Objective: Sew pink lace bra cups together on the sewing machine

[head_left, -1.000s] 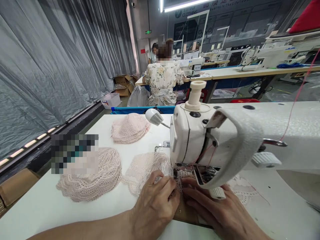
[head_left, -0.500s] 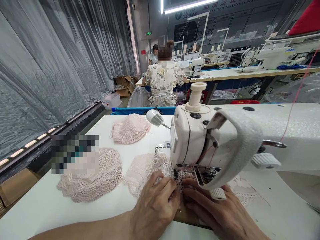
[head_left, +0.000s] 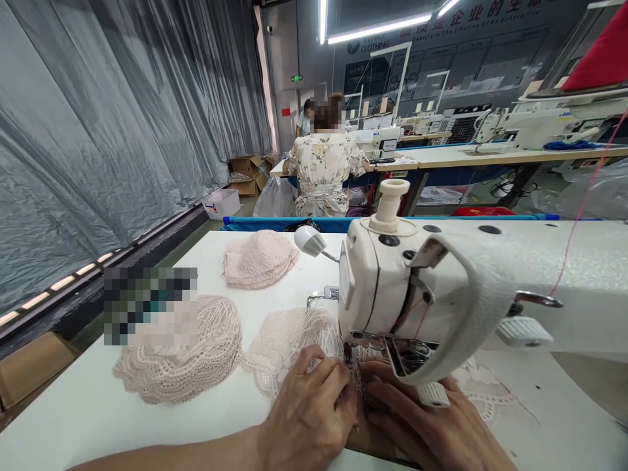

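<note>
A pale pink lace piece [head_left: 318, 327] lies under the needle area of a white sewing machine [head_left: 373, 275]. My left hand [head_left: 314, 402] is closed, its curled fingers gripping the lace just left of the presser foot [head_left: 348, 353]. To the right of the foot, my right hand [head_left: 426, 412] rests with fingers stretched out flat against the lace. The machine's curved guard and a white knob hide part of that hand. More lace [head_left: 483, 389] with a loose red thread shows beyond it. Red thread also runs down through the machine head.
Left on the white table [head_left: 196, 435] sits a stack of scalloped lace pieces [head_left: 181, 366], partly pixelated. Farther back is a pile of pink lace cups [head_left: 260, 258]. A small lamp [head_left: 309, 241] juts from the machine. A co-worker in a floral top [head_left: 321, 170] sits ahead.
The view has tilted slightly up, so everything appears a little lower. Both hands keep nearly the same place on the lace beside the presser foot.
</note>
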A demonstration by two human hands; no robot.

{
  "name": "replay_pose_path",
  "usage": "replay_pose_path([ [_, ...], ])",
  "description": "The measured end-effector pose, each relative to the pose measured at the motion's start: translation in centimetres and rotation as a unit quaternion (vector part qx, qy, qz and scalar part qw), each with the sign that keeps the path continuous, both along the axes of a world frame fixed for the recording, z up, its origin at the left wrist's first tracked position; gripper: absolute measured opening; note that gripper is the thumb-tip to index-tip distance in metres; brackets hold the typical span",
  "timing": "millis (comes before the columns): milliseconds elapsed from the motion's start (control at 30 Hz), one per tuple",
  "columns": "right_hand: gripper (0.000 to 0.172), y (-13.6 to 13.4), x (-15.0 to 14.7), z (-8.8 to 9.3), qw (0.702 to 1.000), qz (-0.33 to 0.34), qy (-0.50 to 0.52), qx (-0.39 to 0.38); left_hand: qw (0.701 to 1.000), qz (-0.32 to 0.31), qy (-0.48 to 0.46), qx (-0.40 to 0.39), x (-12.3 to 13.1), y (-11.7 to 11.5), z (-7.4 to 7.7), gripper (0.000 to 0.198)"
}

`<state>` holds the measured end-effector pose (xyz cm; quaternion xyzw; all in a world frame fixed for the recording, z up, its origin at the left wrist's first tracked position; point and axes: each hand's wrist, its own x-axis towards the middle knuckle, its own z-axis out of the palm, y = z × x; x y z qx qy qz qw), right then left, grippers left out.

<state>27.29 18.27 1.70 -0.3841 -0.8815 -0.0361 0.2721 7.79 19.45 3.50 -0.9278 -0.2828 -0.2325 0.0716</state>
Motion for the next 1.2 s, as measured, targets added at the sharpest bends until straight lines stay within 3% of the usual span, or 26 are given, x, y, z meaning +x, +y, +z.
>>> replay_pose_path([
  [233,0.027,0.1,-0.3,0.8,0.999,-0.008,0.031,0.038,1.000,0.001,0.001,-0.001,0.1,0.1,-0.2,0.013],
  [500,0.019,0.1,0.7,-0.8,0.999,-0.003,-0.037,0.007,1.000,-0.001,0.002,-0.001,0.0,0.1,-0.3,0.010],
  [833,0.024,0.4,-0.1,0.0,0.996,-0.002,-0.032,0.086,1.000,0.000,-0.009,-0.006,-0.3,0.4,-0.7,0.004],
  [1033,0.024,0.4,-0.3,0.4,0.998,0.002,-0.002,0.067,0.998,0.008,0.022,-0.054,-0.3,0.1,-0.1,0.002],
  [1200,0.022,0.0,0.1,0.1,0.999,-0.014,-0.012,0.042,0.999,0.017,0.014,-0.040,0.0,0.0,0.2,0.011],
])
